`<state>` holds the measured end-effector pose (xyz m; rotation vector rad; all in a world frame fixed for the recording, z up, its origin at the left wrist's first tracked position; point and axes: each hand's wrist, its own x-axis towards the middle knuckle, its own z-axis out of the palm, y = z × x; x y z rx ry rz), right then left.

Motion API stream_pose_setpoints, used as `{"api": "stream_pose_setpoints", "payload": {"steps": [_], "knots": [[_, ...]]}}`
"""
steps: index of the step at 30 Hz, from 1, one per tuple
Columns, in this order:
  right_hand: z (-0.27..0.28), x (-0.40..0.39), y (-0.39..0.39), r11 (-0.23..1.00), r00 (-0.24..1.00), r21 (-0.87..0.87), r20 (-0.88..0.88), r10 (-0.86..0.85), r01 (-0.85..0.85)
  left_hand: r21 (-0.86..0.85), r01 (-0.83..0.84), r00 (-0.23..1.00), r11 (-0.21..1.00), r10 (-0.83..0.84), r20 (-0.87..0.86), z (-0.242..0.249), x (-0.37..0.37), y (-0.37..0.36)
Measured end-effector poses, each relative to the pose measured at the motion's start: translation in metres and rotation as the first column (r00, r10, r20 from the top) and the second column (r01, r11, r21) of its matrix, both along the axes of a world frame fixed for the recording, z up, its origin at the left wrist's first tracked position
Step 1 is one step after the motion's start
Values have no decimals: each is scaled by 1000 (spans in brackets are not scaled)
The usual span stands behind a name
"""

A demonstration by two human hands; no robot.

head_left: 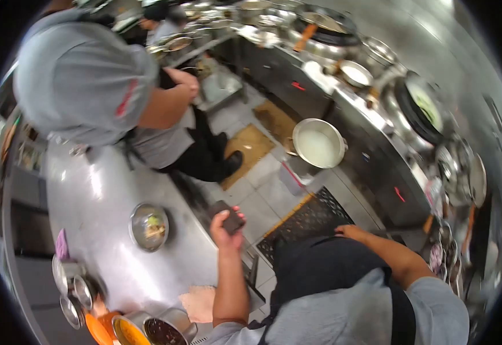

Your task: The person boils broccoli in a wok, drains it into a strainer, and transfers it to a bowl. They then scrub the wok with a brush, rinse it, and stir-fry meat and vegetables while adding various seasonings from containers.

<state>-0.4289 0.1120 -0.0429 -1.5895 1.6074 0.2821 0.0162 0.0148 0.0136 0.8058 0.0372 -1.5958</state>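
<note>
- The dark block lies within the left hand, between the thumb on its left and the fingers on its right; its long axis appears to slant from far left to near right.
- The left hand is the nearer one, its fingers closed around the block; the right hand is well apart, to the right.
- The right hand sits by the person's dark apron; whether its fingers are open or curled, one cannot tell.
- The block is held up beside the right edge of the steel counter, with the steel bowl to its left and the black floor mat to its right.
- Farther off stands a co-worker, hands apart from the person's own.
</note>
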Motion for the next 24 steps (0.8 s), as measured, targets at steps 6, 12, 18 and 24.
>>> {"api": "stream_pose_setpoints", "payload": {"steps": [6,12,18,24], "knots": [[41,-35,55,856,852,69,86,-516,512,-21,46,995,999,-48,-84,4,3,-3],[-66,-155,230,981,963,-135,-211,-169,143,17,98,995,995,-99,12,11,-8,-3],[-73,-82,275,593,650,290,-168,-741,751,39,237,969,971,-239,56,10,-19,0],[-165,-120,288,799,806,-107,95,-585,592,33,187,942,982,-189,276,28,-17,1]]}}
